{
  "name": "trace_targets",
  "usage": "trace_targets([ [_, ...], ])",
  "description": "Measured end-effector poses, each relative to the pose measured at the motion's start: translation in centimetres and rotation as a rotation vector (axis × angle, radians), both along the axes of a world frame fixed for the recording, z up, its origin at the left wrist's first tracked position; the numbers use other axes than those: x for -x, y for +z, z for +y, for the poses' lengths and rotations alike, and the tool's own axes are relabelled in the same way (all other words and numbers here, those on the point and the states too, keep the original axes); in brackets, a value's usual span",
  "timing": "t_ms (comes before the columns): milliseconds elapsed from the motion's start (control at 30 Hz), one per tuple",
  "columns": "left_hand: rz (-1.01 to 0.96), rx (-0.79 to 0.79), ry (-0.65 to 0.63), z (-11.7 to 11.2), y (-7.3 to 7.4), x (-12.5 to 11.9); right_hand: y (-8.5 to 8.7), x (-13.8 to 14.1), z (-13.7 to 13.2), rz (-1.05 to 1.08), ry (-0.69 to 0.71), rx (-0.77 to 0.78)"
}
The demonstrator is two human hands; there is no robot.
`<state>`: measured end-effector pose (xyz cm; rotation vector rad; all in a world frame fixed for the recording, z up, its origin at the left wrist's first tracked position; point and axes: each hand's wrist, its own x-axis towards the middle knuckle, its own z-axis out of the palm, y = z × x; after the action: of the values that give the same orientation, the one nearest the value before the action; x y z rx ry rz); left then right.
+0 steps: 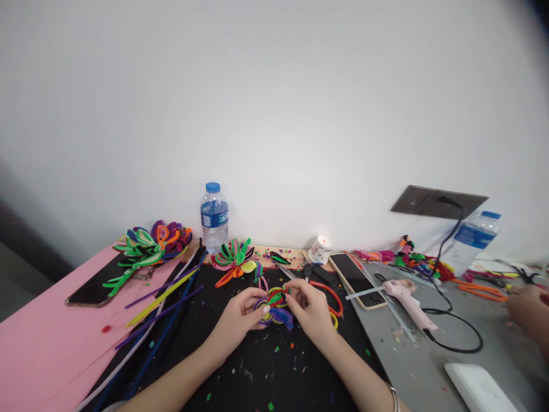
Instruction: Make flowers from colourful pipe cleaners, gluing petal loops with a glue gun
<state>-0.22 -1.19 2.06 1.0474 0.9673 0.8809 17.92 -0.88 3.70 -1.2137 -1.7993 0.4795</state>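
A pipe-cleaner piece (282, 317) with purple, yellow, red and green loops is between my two hands above the black mat (240, 366). My left hand (244, 313) pinches its left side, thumb on top. On the other side, the fingertips of my right hand (309, 308) close on its red and green upper part. Just beyond lie scissors (335, 297) with red and yellow handles, partly hidden by my right hand. A finished-looking pipe-cleaner flower (235, 257) in green, pink and orange rests behind my left hand.
Loose pipe cleaners (165, 297) and a dark phone (96, 283) lie left, by a bigger pipe-cleaner bunch (158, 243). A water bottle (214, 220) and paper cup (319, 250) stand near the wall. Rightward are another phone (358, 280), a corded glue gun (407, 303) and another person's hand (529, 312).
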Motion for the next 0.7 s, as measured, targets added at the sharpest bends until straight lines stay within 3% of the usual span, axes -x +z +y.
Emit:
trace_targets([
  [533, -0.075, 0.070, 0.103, 0.0, 0.7, 0.1, 0.2, -1.2, 0.2, 0.000, -0.056, 0.013],
  [700, -0.128, 0.067, 0.097, 0.0, 0.9, 0.3, 1.0, -2.6, 0.7, -0.014, -0.183, -0.012],
])
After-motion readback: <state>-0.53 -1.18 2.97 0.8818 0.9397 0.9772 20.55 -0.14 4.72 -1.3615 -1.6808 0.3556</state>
